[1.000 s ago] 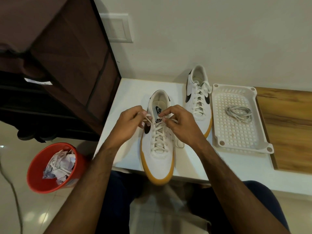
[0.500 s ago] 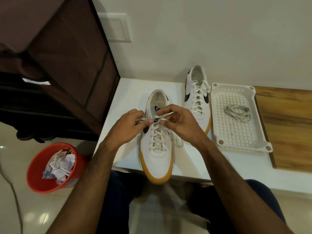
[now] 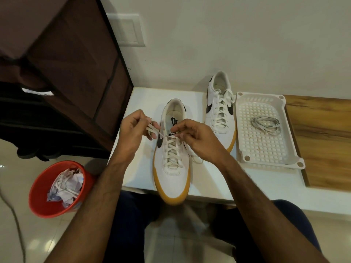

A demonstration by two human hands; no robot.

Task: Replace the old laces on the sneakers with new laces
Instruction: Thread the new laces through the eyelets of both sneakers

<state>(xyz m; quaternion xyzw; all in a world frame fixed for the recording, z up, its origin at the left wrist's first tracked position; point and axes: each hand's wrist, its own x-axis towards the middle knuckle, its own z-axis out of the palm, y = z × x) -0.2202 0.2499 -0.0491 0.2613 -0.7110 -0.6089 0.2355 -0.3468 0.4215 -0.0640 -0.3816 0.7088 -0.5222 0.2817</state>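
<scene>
Sneaker laces [image 3: 171, 149] on the near sneaker [image 3: 171, 162], at the front edge of the white table [image 3: 144, 97], are at the knot step, I judge: left hand [image 3: 133, 128] and right hand [image 3: 193, 137] each pinch a lace end, so next they must cross and pull evenly.

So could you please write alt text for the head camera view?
The left hand and right hand pinch lace ends above the near sneaker on a white table. A second sneaker stands beside a white tray holding coiled laces.
</scene>
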